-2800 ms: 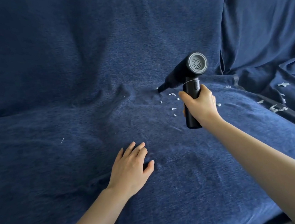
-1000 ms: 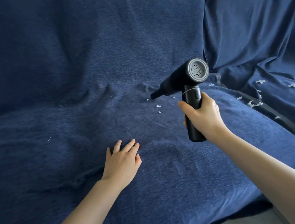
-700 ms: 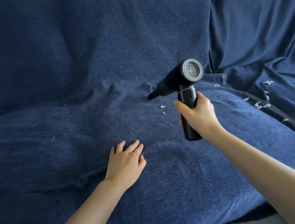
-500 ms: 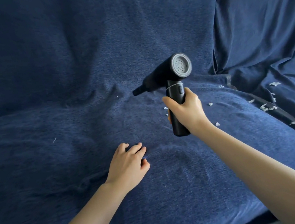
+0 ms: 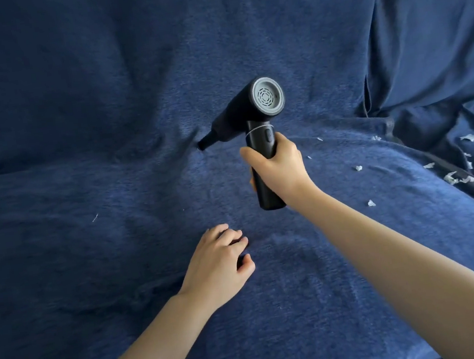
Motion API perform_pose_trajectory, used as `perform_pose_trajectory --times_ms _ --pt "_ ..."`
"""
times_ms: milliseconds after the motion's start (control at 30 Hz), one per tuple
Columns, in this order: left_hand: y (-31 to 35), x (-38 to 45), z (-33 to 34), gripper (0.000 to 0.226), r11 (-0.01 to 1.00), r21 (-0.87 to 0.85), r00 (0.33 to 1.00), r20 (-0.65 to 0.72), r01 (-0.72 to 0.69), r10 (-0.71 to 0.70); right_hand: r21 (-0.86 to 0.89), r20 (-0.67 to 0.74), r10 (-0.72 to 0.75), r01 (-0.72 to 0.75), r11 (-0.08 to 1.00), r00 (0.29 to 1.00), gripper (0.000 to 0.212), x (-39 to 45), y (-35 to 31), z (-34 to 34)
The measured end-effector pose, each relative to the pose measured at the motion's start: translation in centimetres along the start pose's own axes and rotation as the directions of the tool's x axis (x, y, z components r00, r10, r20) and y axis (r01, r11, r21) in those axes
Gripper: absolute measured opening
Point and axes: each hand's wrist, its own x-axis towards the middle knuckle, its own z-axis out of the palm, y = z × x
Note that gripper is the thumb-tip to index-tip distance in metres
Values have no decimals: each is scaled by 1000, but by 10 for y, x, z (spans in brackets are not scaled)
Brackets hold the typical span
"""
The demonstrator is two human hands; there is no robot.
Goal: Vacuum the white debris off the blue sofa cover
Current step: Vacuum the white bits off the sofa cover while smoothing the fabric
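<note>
My right hand [image 5: 281, 171] grips the handle of a black handheld vacuum [image 5: 251, 112] with a grey round rear cap. Its narrow nozzle [image 5: 206, 143] points left into the crease where the seat meets the backrest of the blue sofa cover [image 5: 72, 110]. My left hand [image 5: 219, 263] rests palm down on the seat, fingers curled, holding nothing. Several white debris bits [image 5: 458, 177] lie at the right, along the seam between cushions, with a few more scattered to the right of the vacuum [image 5: 358, 168]. One thin white sliver [image 5: 94, 217] lies at the left.
A second cushion section [image 5: 436, 35] with folds rises at the right, past a dark seam [image 5: 468, 177]. The seat's front edge shows at the bottom right.
The vacuum has swept left, from the small white bits near the middle to the crease at the backrest. Those bits are no longer in sight. My left hand's fingers have curled in.
</note>
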Motion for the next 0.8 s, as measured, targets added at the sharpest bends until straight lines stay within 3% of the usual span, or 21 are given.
perform_pose_trajectory --times_ms 400,567,667,800 --pt "1 1 3 46 999 -27 1000 23 16 -16 -9 55 -4 5 1000 998 24 -20 -8 -17" --pt "3 2 2 46 998 -40 998 50 44 -42 -219 -106 -74 49 974 992 28 -25 -6 -53" --pt "5 1 0 38 998 -44 998 55 43 -41 -208 -185 -33 -7 978 982 27 -25 -8 -83" --pt "9 0 0 31 998 -41 998 33 53 -52 -160 -183 25 -54 986 983 24 -42 -6 -114"
